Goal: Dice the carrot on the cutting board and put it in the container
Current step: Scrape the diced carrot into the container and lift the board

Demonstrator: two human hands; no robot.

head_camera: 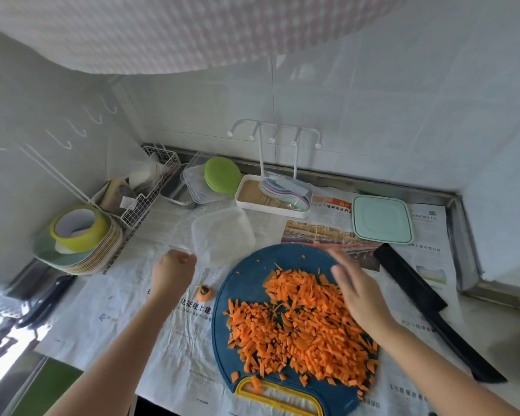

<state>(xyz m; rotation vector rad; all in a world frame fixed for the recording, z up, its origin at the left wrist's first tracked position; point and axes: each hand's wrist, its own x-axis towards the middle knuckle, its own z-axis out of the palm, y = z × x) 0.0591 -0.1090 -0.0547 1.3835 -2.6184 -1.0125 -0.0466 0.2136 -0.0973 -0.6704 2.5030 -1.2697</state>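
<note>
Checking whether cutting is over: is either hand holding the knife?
No, the black knife lies on the newspaper right of the cutting board, with nothing touching it.

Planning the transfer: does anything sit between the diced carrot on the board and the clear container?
Nothing visible does. The clear container sits right at the cutting board, at its far-left rim, just beyond the diced carrot; the carrot stub lies off to the left.

R hand [354,291] blurred, hides some carrot [297,328] | L hand [172,270] grip unclear | newsprint [126,298] too small
</note>
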